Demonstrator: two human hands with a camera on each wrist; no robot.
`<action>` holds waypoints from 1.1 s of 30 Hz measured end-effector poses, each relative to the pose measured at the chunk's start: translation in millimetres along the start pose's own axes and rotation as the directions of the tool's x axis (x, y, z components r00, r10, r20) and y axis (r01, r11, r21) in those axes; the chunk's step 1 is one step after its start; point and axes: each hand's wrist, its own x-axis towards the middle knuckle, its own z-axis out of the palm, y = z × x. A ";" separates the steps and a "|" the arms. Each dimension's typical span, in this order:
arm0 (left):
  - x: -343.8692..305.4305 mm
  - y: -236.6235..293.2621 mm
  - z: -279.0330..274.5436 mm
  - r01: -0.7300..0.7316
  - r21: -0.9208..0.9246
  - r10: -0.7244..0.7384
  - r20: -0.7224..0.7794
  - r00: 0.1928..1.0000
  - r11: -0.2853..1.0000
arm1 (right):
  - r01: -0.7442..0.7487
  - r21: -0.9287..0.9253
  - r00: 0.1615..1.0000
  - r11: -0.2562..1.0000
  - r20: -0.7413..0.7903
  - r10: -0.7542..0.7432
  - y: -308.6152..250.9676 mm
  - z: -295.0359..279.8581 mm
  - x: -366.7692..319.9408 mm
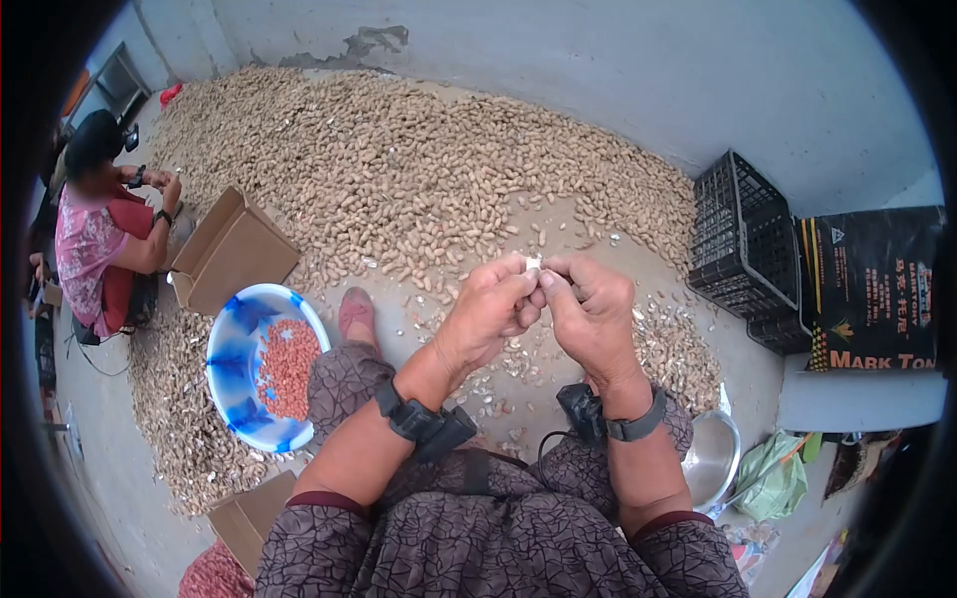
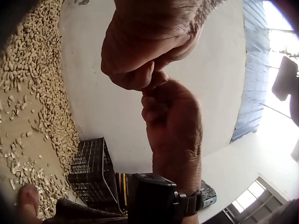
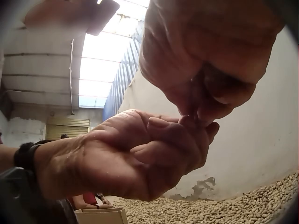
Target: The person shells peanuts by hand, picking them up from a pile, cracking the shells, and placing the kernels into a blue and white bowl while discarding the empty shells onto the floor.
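Observation:
Both hands meet at the fingertips over the floor, in the middle of the head view. The left hand [image 1: 478,309] and the right hand [image 1: 598,311] pinch a small peanut shell [image 1: 533,263] between thumbs and fingers, its pale side showing. In the left wrist view the right hand [image 2: 173,119] reaches up to the left one, and the fingers hide the shell. From the right wrist, the left hand [image 3: 126,156] appears with curled fingers against the right fingertips. A blue-and-white basin [image 1: 221,374] holding shelled pink peanuts [image 1: 289,369] stands by the left knee.
A broad heap of unshelled peanuts [image 1: 399,169] lies along the wall, with broken shells [image 1: 678,349] nearer the legs. Black crates [image 1: 733,239] and a black bag [image 1: 872,289] stand right, above a metal bowl [image 1: 713,453]. Left are a cardboard box [image 1: 234,254] and a seated person [image 1: 100,234].

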 end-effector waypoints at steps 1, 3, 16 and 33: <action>1.0 -1.9 -1.2 0.007 0.022 -0.008 0.004 1.000 1.000 | 0.063 -0.082 0.998 0.995 0.004 -0.063 -0.8 -0.2 -0.2; 2.1 -2.5 -2.3 0.017 0.043 -0.017 0.008 1.000 0.999 | 0.124 -0.165 0.992 0.978 0.014 -0.123 1.2 -0.7 0.1; -1.2 2.4 0.1 0.091 0.006 -0.091 0.009 0.996 0.996 | 0.223 -0.255 0.972 0.941 -0.011 -0.234 7.1 1.3 1.0; -3.7 0.7 3.6 0.071 0.072 -0.071 0.000 0.997 0.995 | -0.434 -0.118 0.900 0.893 -0.101 0.424 -19.6 -48.4 15.0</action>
